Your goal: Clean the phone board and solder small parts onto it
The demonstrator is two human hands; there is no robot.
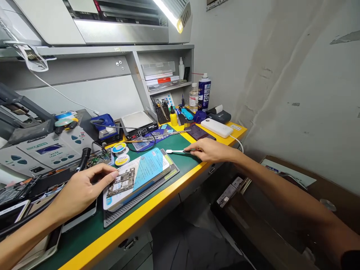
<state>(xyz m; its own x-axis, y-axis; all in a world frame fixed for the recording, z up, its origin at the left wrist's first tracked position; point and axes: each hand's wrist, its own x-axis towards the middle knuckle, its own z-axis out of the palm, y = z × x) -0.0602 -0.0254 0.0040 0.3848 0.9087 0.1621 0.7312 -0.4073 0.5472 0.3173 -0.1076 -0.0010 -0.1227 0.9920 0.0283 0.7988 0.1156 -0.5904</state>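
Observation:
A phone circuit board point(123, 181) lies on a thick blue-and-white book point(149, 165). My left hand point(88, 186) has thumb and forefinger closed at the board's upper left edge; its other fingers are curled and partly hidden. Under the book is a grey perforated mat point(137, 197). To the right, my right hand point(206, 150) grips the dark handle of a toothbrush point(176, 151). The brush's white head points left over the green bench top, just beyond the book's right corner.
Behind the book are solder spools point(122, 159), a blue soldering iron stand point(102, 125) and a heating plate point(137, 123). A grey rework station point(52, 150) stands left. A phone point(199, 132), white power bank point(216, 128) and yellow bottle point(173, 117) sit right. A yellow edge point(146, 213) borders the bench.

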